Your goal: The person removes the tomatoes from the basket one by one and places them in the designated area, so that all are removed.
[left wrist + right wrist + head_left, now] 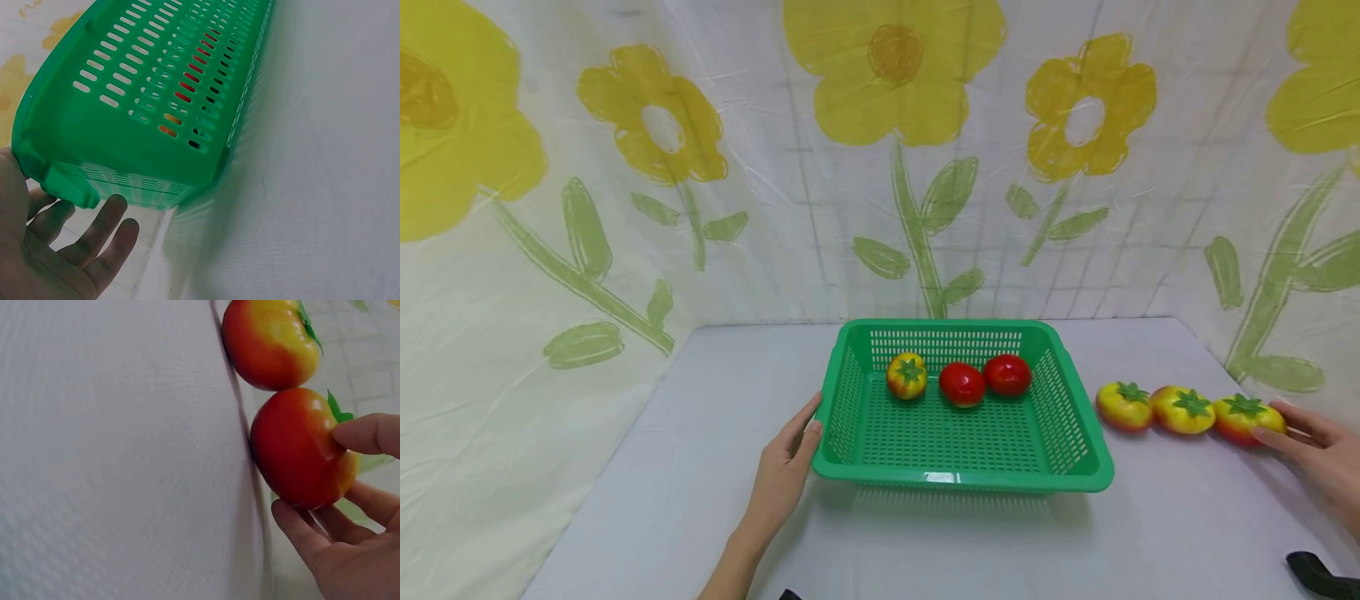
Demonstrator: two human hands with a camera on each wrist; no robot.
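Note:
My left hand (pixel 781 477) grips the left rim of a green plastic basket (pixel 880 477), thumb over the edge and fingers beneath the handle lip. Inside the basket, toward its back, lie a yellow tomato (pixel 901 384) with a green leafy top and two red tomatoes (pixel 961 384). To the right of the basket, three yellow-and-red tomatoes sit in a row. My right hand (pixel 1321 458) holds the rightmost tomato (pixel 300 447) between thumb and fingers. That one touches the middle tomato (pixel 1180 410); the left one (pixel 1122 408) is beside the basket's right wall.
A white cloth covers the table (pixel 700 500). A curtain with yellow flowers (pixel 895 150) hangs behind and along both sides. At the front right edge lies a black curved object (pixel 1318 575), partly out of view.

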